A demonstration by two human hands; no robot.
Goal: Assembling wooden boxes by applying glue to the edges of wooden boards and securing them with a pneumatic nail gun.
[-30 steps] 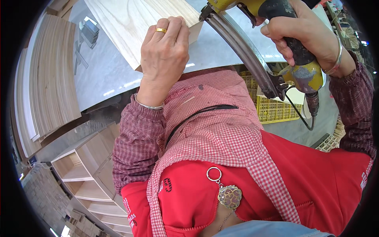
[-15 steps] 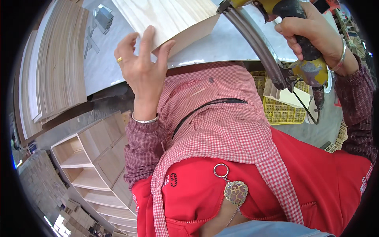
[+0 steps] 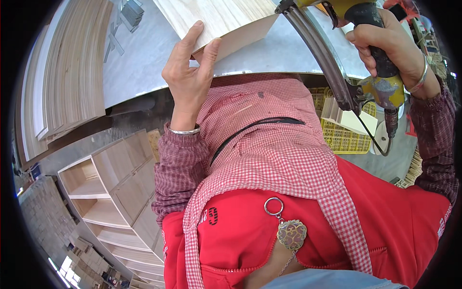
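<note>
A pale wooden box or panel assembly lies on the light table at the top of the view, its far part cut off by the frame. My left hand grips its near left corner, with the index finger on the top face and the thumb against the side. In my right hand is a yellow and black pneumatic nail gun, fingers wrapped around the handle. Its long metal magazine slants down over the table edge, and its nose end reaches near the box's right corner. An air hose hangs from the handle's lower end.
Stacked wooden boards stand on the left of the table, with strips of metal nails beside them. A wooden shelf unit is on the lower left floor. Below the table at right, a yellow plastic crate holds wood pieces.
My left hand has shifted right along with the box corner, its fingers closing in on that corner. The nail gun has moved slightly right and down in the view.
</note>
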